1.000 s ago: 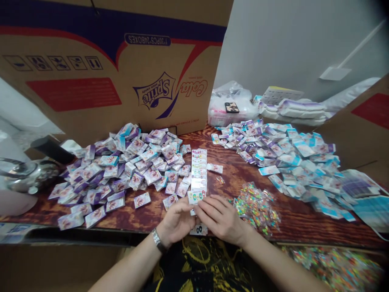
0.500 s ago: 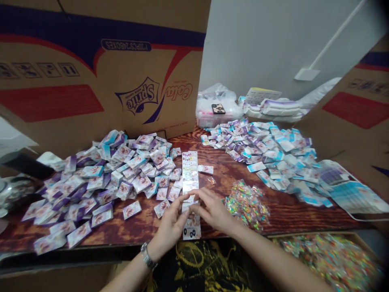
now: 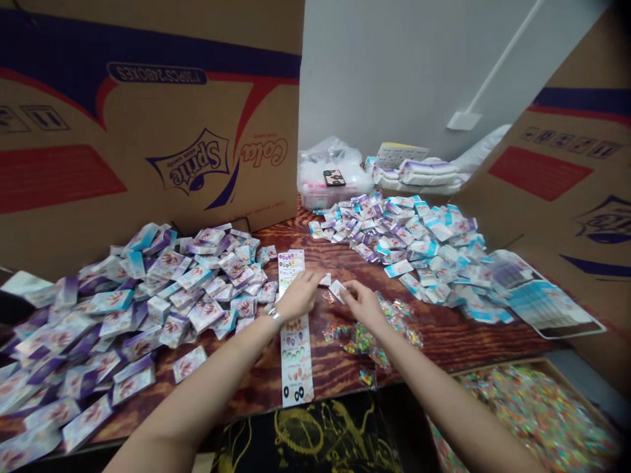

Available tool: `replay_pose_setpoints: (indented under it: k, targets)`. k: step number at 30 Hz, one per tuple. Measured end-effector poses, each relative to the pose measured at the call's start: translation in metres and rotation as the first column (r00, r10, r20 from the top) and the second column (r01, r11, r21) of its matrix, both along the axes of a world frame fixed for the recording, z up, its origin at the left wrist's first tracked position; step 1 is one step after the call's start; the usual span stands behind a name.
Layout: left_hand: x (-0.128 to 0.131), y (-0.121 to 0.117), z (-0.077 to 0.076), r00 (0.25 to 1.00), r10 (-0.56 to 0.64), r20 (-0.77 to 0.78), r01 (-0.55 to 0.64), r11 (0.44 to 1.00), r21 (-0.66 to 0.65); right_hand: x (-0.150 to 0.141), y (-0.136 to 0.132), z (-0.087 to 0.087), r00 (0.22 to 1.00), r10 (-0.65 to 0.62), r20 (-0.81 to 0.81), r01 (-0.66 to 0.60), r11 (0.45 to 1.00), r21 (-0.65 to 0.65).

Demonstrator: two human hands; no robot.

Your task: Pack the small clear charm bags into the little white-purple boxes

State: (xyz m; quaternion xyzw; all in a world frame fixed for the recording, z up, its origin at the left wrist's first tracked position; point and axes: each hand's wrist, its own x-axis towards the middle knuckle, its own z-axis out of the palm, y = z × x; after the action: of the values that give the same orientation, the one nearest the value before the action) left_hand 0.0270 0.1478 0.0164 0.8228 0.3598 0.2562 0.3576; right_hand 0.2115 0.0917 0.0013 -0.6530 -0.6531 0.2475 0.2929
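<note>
My left hand reaches over the strip of printed sticker sheets, its fingers closed on a small white box, mostly hidden beneath them. To its right, my right hand pinches a small white folded piece between thumb and fingers; whether it is paper or part of a box I cannot tell. The two white things are close together, with a narrow gap between them. Just below them lies a small candy packet. Under my right wrist spreads a pile of clear candy packets.
Small printed boxes are heaped at left, flatter ones at back right beside a stack of flat cartons. Large cardboard cartons stand behind and at right. A bin of candy packets sits below the table's right edge.
My hands have moved apart from above the sticker strip, forward and right to the small box. The right now holds a white piece. Candy packets are more spread out. The view has swung right.
</note>
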Motion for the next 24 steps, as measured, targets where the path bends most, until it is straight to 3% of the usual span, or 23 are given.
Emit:
replay_pose_setpoints:
  k: [4,8,13,18,24]
  targets:
    - [0.034,0.047,-0.016,0.995,-0.066,-0.075,0.064,0.998,-0.028,-0.002,0.018,-0.031,0.995,-0.075,0.070,0.081,0.992,-0.094]
    - [0.050,0.059,-0.026,0.992,-0.065,-0.106,0.054,0.993,-0.101,-0.012,0.025,-0.044,0.980,-0.105,0.171,0.132,0.979,-0.155]
    - [0.044,0.058,-0.005,0.996,0.085,0.031,-0.077,0.978,-0.194,-0.012,0.027,-0.036,0.966,-0.078,0.245,0.121,0.979,-0.167]
    - [0.007,0.035,0.023,0.920,0.325,0.219,-0.212,0.883,-0.418,-0.007,0.015,-0.020,0.979,0.002,0.204,0.020,0.994,-0.103]
    - [-0.042,-0.023,0.018,0.760,0.562,0.327,-0.186,0.669,-0.719,-0.007,-0.001,0.012,0.994,0.091,0.068,-0.092,0.996,0.008]
